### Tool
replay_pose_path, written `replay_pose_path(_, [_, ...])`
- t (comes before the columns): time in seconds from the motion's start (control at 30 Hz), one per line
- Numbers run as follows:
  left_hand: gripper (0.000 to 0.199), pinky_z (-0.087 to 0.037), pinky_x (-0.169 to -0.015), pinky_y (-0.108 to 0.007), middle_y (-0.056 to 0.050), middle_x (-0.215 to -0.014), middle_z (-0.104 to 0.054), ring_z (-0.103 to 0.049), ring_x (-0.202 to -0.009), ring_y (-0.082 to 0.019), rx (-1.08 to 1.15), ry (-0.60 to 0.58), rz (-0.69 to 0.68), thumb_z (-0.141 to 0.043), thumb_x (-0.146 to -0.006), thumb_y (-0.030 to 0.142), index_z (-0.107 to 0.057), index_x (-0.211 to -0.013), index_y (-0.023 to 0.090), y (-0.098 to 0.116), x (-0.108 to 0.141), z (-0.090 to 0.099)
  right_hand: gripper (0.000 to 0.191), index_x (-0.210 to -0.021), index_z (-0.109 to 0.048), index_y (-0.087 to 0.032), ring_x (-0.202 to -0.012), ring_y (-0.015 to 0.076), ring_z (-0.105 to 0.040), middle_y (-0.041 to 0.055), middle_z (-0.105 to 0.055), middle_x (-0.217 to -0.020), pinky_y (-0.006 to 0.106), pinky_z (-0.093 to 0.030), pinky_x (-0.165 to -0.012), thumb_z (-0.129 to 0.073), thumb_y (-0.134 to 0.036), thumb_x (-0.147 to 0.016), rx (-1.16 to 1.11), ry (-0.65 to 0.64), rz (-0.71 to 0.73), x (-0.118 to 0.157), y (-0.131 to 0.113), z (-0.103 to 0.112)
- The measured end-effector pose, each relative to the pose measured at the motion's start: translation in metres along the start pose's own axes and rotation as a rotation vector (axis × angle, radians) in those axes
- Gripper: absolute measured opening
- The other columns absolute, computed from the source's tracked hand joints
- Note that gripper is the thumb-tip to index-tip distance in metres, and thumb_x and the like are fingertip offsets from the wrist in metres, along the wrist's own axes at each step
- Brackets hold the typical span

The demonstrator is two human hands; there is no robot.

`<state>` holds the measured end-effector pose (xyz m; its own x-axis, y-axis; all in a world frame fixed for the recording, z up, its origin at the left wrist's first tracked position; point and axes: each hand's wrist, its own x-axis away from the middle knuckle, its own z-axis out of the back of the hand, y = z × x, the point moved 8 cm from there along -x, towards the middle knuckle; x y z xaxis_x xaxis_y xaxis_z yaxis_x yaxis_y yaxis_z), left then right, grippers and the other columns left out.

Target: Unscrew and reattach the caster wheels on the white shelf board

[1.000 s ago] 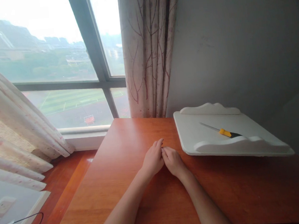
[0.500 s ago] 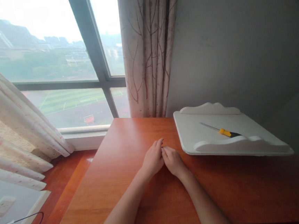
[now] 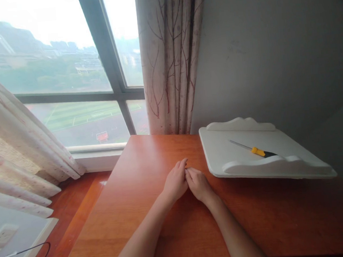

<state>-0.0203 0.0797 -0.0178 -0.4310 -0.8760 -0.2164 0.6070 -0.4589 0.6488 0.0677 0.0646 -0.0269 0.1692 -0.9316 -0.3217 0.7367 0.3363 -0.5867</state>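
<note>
My left hand (image 3: 176, 180) and my right hand (image 3: 198, 182) meet over the middle of the brown wooden table (image 3: 116, 225). Both are closed, with their fingertips pressed together. A tiny dark spot shows where the fingers touch, too small to name, and whatever lies between them is hidden. To the right, a screwdriver (image 3: 258, 151) with a yellow and black handle lies on a white tray-like board (image 3: 235, 143) with wavy raised edges. Neither hand touches the screwdriver or the board.
Behind the table stand a window (image 3: 77, 120) and a patterned curtain (image 3: 168, 64). Another curtain (image 3: 17, 146) hangs at the left. A dark cable (image 3: 34, 248) runs by a wall socket (image 3: 3, 236) at lower left. A grey wall (image 3: 260, 48) rises behind the board.
</note>
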Motion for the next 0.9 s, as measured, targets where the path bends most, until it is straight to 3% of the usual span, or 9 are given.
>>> replay_pose_path(0.9, [0.063,-0.049,-0.102,-0.043,-0.014,-0.130,-0.058,-0.060,-0.116,-0.025,0.005,0.006,-0.019,-0.047,-0.083,0.004,-0.039,-0.143,0.020,0.0000,-0.0001,-0.0006,0.040,-0.085,-0.063,-0.018,-0.078,0.0182,-0.062,0.0088,-0.069,-0.086,0.027,-0.039,-0.070,-0.030,-0.029,-0.106,0.013,-0.001,-0.003,0.0003,0.0012,-0.0008])
